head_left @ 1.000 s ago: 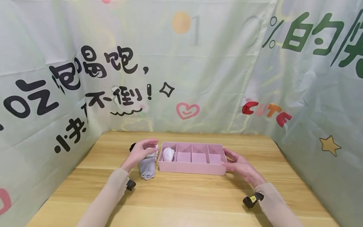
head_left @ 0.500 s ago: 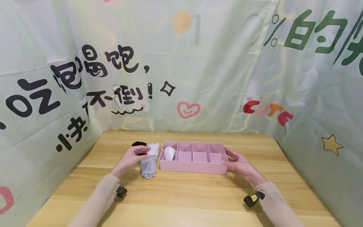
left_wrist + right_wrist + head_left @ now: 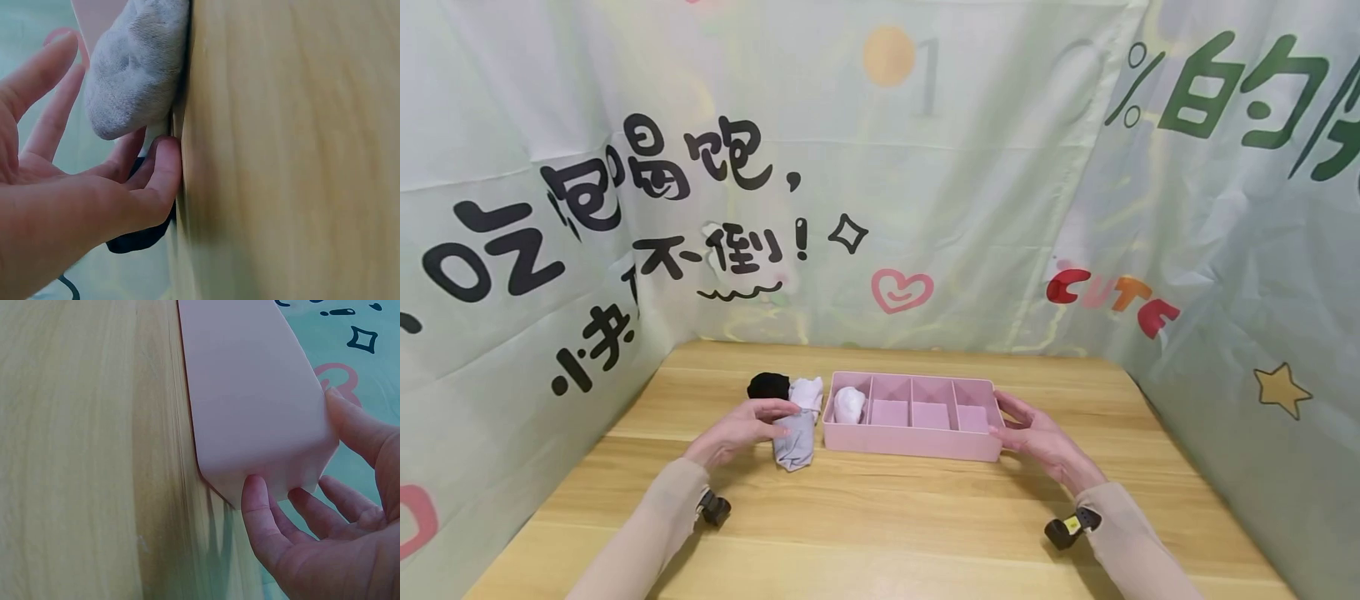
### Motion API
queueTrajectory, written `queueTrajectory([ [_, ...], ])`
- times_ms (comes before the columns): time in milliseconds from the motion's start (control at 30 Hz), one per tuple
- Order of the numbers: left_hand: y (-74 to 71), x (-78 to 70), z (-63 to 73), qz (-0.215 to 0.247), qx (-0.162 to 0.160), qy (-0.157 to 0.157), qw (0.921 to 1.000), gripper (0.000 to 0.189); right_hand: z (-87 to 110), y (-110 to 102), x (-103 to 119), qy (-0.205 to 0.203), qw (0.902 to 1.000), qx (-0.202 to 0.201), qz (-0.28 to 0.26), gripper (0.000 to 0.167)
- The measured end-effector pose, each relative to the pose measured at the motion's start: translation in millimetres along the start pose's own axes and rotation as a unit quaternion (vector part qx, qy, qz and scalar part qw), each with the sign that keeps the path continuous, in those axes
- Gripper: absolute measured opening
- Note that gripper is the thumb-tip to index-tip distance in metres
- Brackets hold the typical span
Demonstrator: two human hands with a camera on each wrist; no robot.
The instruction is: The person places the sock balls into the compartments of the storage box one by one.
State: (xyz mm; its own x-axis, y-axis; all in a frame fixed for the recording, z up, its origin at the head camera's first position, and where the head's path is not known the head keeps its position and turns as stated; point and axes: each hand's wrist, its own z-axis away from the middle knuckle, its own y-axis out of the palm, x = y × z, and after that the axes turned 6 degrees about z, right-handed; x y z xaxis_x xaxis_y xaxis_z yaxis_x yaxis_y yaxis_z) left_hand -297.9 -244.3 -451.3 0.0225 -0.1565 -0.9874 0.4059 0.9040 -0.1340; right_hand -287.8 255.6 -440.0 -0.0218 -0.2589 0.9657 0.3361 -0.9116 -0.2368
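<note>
A rolled grey sock (image 3: 793, 446) lies on the table, with a white sock (image 3: 807, 392) and a black sock (image 3: 768, 386) behind it. My left hand (image 3: 741, 425) is at the grey sock's left side, fingers reaching over its far end in the head view. In the left wrist view, spread fingers surround the grey sock (image 3: 134, 69) without closing on it. To the right stands a pink divided box (image 3: 910, 442); its leftmost compartment holds a balled white sock (image 3: 849, 405). My right hand (image 3: 1041, 442) rests against the box's right end, thumb at the rim.
The wooden table (image 3: 880, 525) carries the socks and the box. A printed cloth (image 3: 970, 208) hangs around its back and sides. Camera straps sit on both wrists.
My left hand has moved back and down from over the white and black socks to the grey sock. My right hand stays at the box's end.
</note>
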Motion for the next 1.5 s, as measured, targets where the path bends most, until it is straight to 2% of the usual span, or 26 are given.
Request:
queueTrajectory([
  [300, 0.8, -0.6, -5.3, -0.002, 0.015, -0.033, 0.9993, 0.045, 1.4, 0, 2, 0.002, 1.0000, -0.005, 0.000, 0.082],
  [467, 3.3, -2.3, -7.2, -0.005, 0.014, -0.054, 0.9984, 0.041, 0.5, 0, 2, 0.005, 1.0000, -0.007, 0.000, 0.080],
  [733, 4.3, 0.1, -11.5, -0.027, 0.008, -0.067, 0.9974, 0.033, 1.1, -2, -1, 0.001, 1.0000, -0.005, -0.002, 0.081],
  [967, 3.3, 1.3, -9.8, -0.002, 0.013, -0.060, 0.9981, 0.029, 1.2, -1, -1, 0.001, 0.9999, 0.000, -0.011, 0.081],
  [1100, 2.8, 1.3, -6.4, 0.033, 0.013, -0.052, 0.9980, 0.029, 1.9, -1, -2, -0.002, 0.9999, -0.001, -0.014, 0.082],
  [1300, -1.0, -1.3, 1.3, 0.087, 0.028, -0.020, 0.9957, 0.032, 0.9, -1, -4, -0.014, 0.9999, 0.004, -0.010, 0.084],
  [1500, -5.3, -8.1, -1.6, 0.107, 0.028, 0.001, 0.9938, 0.032, 1.9, -2, -3, -0.012, 0.9998, -0.001, -0.014, 0.085],
])
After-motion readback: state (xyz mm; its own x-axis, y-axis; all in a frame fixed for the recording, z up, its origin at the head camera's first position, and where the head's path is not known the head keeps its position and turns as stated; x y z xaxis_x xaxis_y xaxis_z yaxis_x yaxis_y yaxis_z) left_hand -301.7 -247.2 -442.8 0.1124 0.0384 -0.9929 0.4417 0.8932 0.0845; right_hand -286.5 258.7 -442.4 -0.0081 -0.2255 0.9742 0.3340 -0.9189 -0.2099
